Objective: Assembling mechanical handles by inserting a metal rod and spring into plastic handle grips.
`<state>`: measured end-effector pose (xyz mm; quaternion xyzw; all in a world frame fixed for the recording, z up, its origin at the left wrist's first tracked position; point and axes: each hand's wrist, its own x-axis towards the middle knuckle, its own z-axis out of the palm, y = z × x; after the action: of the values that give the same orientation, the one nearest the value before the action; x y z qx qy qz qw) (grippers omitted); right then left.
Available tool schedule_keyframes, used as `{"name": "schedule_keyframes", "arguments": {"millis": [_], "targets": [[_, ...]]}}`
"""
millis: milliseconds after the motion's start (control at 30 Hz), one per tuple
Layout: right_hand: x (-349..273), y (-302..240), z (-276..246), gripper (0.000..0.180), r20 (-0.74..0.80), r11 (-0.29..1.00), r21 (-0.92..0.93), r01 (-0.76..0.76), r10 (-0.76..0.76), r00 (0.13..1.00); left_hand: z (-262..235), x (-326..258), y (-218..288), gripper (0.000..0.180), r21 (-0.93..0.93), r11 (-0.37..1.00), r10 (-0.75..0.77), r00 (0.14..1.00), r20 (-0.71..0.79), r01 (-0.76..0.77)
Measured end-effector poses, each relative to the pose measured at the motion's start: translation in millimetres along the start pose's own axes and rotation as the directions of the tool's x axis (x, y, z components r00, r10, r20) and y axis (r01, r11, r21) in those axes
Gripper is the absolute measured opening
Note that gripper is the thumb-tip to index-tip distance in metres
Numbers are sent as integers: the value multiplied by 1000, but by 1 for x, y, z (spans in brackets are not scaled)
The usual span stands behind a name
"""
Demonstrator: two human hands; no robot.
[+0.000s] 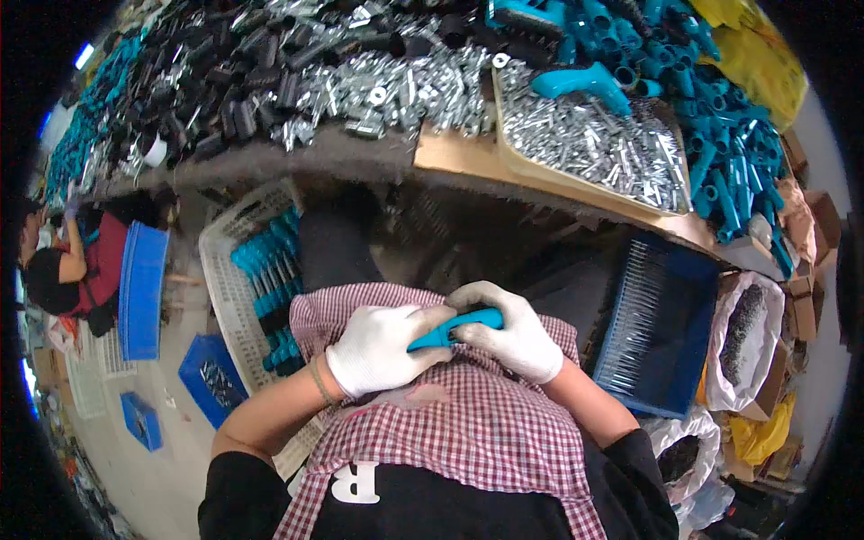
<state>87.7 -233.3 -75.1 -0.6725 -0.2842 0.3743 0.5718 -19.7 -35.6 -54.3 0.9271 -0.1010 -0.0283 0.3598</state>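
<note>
Both hands, in white gloves, hold one teal plastic housing (439,337) above my checked apron (468,405). My left hand (382,349) closes round its left end, and my right hand (515,335) wraps over the right end. Gloved fingers cover much of the part, so its full shape is hidden. Similar curved teal housings (720,193) are heaped at the right of the bench. One such teal piece (585,85) lies on a tray of small metal pins (594,135).
Metal and black parts (243,90) cover the bench ahead. A white crate (216,261) of teal-and-black pieces stands at my left, a blue crate (661,360) with rows of metal rods at my right. Blue bins (141,292) sit on the left floor near another person (72,270). White sacks (720,378) stand far right.
</note>
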Motion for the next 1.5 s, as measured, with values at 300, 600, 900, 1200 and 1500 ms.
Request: {"name": "schedule_keyframes", "arguments": {"millis": [300, 600, 900, 1200, 1500], "targets": [[26, -41, -54, 36, 280, 888, -189, 420, -361, 890, -30, 14, -12, 55, -502, 846, -132, 983, 131, 180], [21, -99, -130, 18, -282, 649, -719, 248, -599, 750, -32, 16, 0, 47, -679, 631, -373, 914, 160, 376], [-3, -48, -258, 20, -664, 296, -731, -616, -520, 537, -15, 23, 2, 35, -762, 555, -489, 872, 26, 334], [-6, -40, -257, 29, -648, 337, -761, -554, -429, 629, -11, 28, 6, 36, -843, 459, -446, 893, 54, 280], [-9, -53, -217, 30, -710, 726, -680, -99, -620, 334, -3, 25, 4, 51, -741, 645, -439, 884, -161, 185]]}}
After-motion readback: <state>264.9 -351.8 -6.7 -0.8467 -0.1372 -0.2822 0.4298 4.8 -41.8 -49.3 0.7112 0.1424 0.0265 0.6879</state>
